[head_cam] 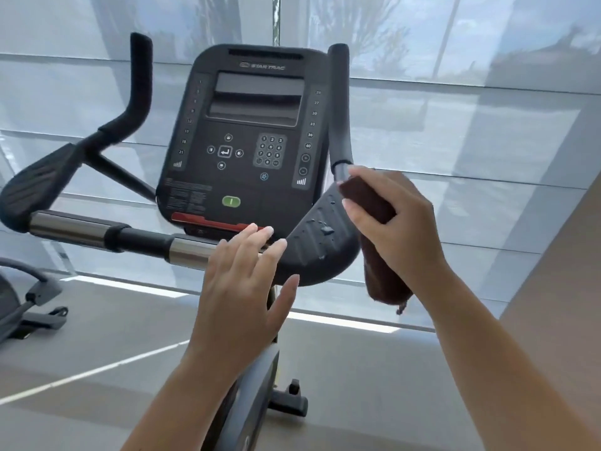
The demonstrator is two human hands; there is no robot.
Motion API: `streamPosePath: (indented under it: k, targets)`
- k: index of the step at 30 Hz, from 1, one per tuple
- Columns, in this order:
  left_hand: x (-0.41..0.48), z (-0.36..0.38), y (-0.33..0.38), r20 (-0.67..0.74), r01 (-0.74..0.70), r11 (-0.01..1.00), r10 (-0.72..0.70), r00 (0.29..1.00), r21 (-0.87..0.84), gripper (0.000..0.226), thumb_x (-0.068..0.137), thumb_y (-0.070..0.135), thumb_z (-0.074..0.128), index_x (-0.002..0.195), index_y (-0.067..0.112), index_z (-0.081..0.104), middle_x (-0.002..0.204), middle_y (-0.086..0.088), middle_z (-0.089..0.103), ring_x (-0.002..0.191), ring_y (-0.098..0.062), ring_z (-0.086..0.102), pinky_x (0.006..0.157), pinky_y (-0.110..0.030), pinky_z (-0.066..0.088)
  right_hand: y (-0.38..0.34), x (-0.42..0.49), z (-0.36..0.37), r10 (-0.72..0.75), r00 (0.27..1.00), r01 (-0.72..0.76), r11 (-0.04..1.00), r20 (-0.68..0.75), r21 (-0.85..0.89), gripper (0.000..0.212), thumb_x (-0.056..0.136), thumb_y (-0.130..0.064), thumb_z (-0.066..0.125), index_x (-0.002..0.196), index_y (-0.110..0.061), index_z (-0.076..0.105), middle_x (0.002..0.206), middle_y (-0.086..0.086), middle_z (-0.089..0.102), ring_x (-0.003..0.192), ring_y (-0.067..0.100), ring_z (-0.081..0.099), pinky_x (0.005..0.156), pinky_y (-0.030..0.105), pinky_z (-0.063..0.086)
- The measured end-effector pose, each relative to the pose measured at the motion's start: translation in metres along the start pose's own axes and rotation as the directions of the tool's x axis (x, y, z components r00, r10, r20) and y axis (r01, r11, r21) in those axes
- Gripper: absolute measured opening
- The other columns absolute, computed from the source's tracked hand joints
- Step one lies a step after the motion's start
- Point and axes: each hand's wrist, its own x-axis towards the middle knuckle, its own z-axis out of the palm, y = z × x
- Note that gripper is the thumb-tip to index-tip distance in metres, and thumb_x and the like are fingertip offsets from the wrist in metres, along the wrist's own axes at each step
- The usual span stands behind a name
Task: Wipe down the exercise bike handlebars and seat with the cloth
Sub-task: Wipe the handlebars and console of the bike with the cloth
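Right hand (pixel 395 222) clamps the brown cloth (pixel 379 252) beside the wet elbow pad (pixel 317 242); left hand (pixel 242 284) hovers, fingers spread (droplets could smear, not lift).

Looks like a gym or fitness room: an exercise bike (pixel 201 236) with a keypad console (pixel 247 138), part of a second machine (pixel 22 307) at left, bare grey flooring (pixel 97 336), large windows behind translucent blinds (pixel 455 118).

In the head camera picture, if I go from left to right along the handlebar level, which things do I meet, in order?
Left elbow pad → steel bar → left hand → wet right elbow pad → brown cloth → right hand.
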Motion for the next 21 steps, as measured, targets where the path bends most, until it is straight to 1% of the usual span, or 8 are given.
streamPosePath:
  k: [3, 5, 7, 9, 12, 16, 19, 21]
  targets:
    - [0.005, 0.006, -0.018, 0.026, -0.036, 0.999, 0.036, 0.999, 0.011, 0.04, 0.084, 0.032, 0.048, 0.108, 0.002, 0.061, 0.118, -0.018, 0.06, 0.117, -0.034, 0.051, 0.094, -0.055, 0.041, 0.008, 0.037, 0.018, -0.018, 0.993, 0.034, 0.989, 0.113, -0.144, 0.039, 0.083, -0.026, 0.062, 0.122, -0.028, 0.057, 0.111, -0.001, 0.059, 0.102, 0.011, 0.054, 0.089, 0.017, 0.04]
    - [0.007, 0.01, -0.026, 0.044, -0.044, 0.999, 0.044, 0.998, 0.012, 0.042, 0.084, 0.034, 0.048, 0.109, 0.003, 0.062, 0.118, -0.017, 0.06, 0.117, -0.034, 0.05, 0.094, -0.056, 0.041, 0.016, 0.048, 0.029, 0.046, 0.97, 0.013, 0.97, 0.237, -0.241, 0.045, 0.083, -0.029, 0.062, 0.127, -0.029, 0.051, 0.114, 0.0, 0.058, 0.105, 0.019, 0.053, 0.089, 0.027, 0.04]
    - [0.008, 0.014, -0.03, 0.049, -0.052, 0.999, 0.051, 0.997, 0.008, 0.043, 0.084, 0.036, 0.048, 0.109, 0.003, 0.062, 0.119, -0.017, 0.061, 0.118, -0.033, 0.051, 0.094, -0.057, 0.041, 0.022, 0.05, 0.035, 0.115, 0.95, -0.047, 0.972, 0.289, -0.23, 0.048, 0.08, -0.036, 0.065, 0.122, -0.029, 0.044, 0.111, -0.001, 0.059, 0.099, 0.021, 0.052, 0.084, 0.032, 0.04]
    - [0.008, 0.019, -0.03, 0.044, -0.063, 0.998, 0.063, 0.997, -0.001, 0.042, 0.084, 0.036, 0.049, 0.107, 0.003, 0.063, 0.118, -0.016, 0.061, 0.117, -0.032, 0.051, 0.094, -0.057, 0.041, 0.026, 0.046, 0.034, 0.098, 0.948, -0.037, 0.979, 0.303, -0.203, 0.044, 0.077, -0.042, 0.066, 0.113, -0.031, 0.043, 0.112, -0.004, 0.057, 0.103, 0.02, 0.049, 0.082, 0.032, 0.037]
    - [0.009, 0.024, -0.03, 0.03, -0.086, 0.996, 0.086, 0.996, -0.023, 0.041, 0.085, 0.035, 0.05, 0.106, 0.003, 0.064, 0.116, -0.015, 0.062, 0.115, -0.031, 0.053, 0.093, -0.056, 0.042, 0.029, 0.041, 0.033, 0.057, 0.937, 0.038, 0.964, 0.346, -0.263, 0.035, 0.08, -0.044, 0.061, 0.113, -0.036, 0.053, 0.125, -0.005, 0.048, 0.118, 0.021, 0.038, 0.091, 0.027, 0.028]
    - [0.007, 0.029, -0.032, -0.007, -0.091, 0.994, 0.091, 0.996, -0.062, 0.04, 0.085, 0.036, 0.051, 0.104, 0.003, 0.064, 0.11, -0.013, 0.065, 0.107, -0.03, 0.058, 0.09, -0.052, 0.046, 0.023, 0.034, 0.035, 0.057, 0.958, 0.028, 0.957, 0.282, -0.289, 0.033, 0.081, -0.034, 0.063, 0.113, -0.033, 0.061, 0.119, -0.002, 0.05, 0.112, 0.021, 0.042, 0.089, 0.023, 0.029]
    - [0.007, 0.033, -0.033, -0.052, -0.093, 0.989, 0.087, 0.995, -0.112, 0.041, 0.085, 0.038, 0.05, 0.102, 0.003, 0.064, 0.103, -0.01, 0.067, 0.095, -0.027, 0.061, 0.085, -0.048, 0.048, 0.018, 0.016, 0.033, 0.006, 0.973, 0.054, 0.967, 0.232, -0.249, 0.031, 0.08, -0.029, 0.066, 0.11, -0.028, 0.065, 0.113, 0.001, 0.053, 0.106, 0.022, 0.047, 0.087, 0.02, 0.03]
    - [0.008, 0.036, -0.035, -0.081, -0.086, 0.986, 0.075, 0.994, -0.145, 0.042, 0.084, 0.039, 0.051, 0.101, 0.004, 0.065, 0.099, -0.007, 0.068, 0.092, -0.023, 0.06, 0.086, -0.043, 0.046, 0.014, -0.001, 0.032, -0.049, 0.977, 0.094, 0.973, 0.209, -0.21, 0.031, 0.079, -0.028, 0.066, 0.109, -0.025, 0.066, 0.109, 0.002, 0.055, 0.101, 0.022, 0.05, 0.087, 0.019, 0.032]
